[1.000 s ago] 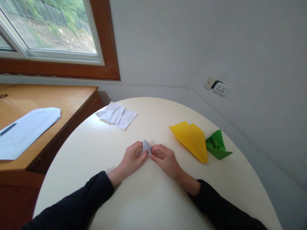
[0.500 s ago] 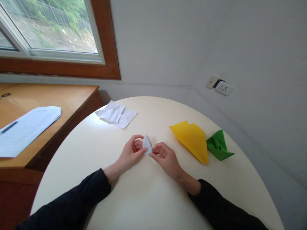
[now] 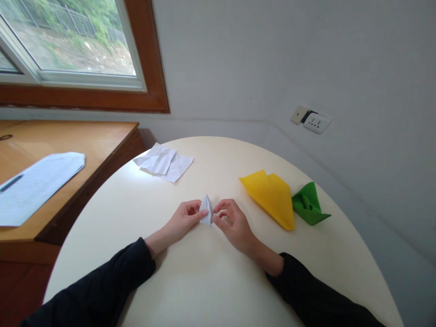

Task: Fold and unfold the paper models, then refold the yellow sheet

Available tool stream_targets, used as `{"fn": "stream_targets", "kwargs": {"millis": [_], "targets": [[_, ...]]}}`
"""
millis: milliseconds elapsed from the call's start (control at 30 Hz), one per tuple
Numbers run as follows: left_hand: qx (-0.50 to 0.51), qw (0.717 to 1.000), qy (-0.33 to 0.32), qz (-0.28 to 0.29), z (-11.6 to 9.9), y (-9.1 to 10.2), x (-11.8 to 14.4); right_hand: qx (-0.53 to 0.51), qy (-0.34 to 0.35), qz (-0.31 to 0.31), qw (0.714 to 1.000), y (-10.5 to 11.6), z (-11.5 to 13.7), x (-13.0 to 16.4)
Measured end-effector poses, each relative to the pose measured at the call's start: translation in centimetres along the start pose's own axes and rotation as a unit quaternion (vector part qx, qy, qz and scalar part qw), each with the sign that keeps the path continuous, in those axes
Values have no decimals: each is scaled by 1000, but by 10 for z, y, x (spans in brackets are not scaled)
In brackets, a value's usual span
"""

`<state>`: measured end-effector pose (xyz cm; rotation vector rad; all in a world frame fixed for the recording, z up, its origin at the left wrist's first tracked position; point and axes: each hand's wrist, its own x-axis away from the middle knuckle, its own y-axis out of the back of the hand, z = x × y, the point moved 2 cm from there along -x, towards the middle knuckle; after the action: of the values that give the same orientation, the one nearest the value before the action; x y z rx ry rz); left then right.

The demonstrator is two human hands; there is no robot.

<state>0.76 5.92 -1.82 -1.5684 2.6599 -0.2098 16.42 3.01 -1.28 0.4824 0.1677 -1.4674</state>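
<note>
Between thumb and fingers, my left hand (image 3: 183,219) pinches a small folded white paper (image 3: 206,210), held upright over the table. The paper has narrow layered folds and points at its top and bottom. Just right of it is my right hand (image 3: 235,227), thumb and fingertips curved and apart, close to the paper's right edge. Whether a right fingertip touches the paper is hard to tell. Part of the paper's left side is hidden by my left thumb.
On the round white table (image 3: 211,281), creased white sheets (image 3: 166,163) lie at the back left. A folded yellow paper (image 3: 270,197) and a folded green paper (image 3: 311,206) sit at the right. A wooden desk (image 3: 98,136) with papers (image 3: 44,181) and a pen (image 3: 12,182) adjoins at left.
The folded white paper has turned in my left hand and sits slightly lower, showing more of its folds. My right thumb and fingers have spread apart from its edge.
</note>
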Motion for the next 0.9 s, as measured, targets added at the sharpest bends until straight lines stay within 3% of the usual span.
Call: {"fn": "stream_targets", "kwargs": {"millis": [100,233,900], "targets": [[-3,999,7,43,-2,-1,0,42,72,-31,996,3,3,0],[-30,998,15,62,-3,0,1,112,140,-23,984,5,10,1],[-37,997,15,66,2,5,1,105,177,17,978,7,18,1]]}}
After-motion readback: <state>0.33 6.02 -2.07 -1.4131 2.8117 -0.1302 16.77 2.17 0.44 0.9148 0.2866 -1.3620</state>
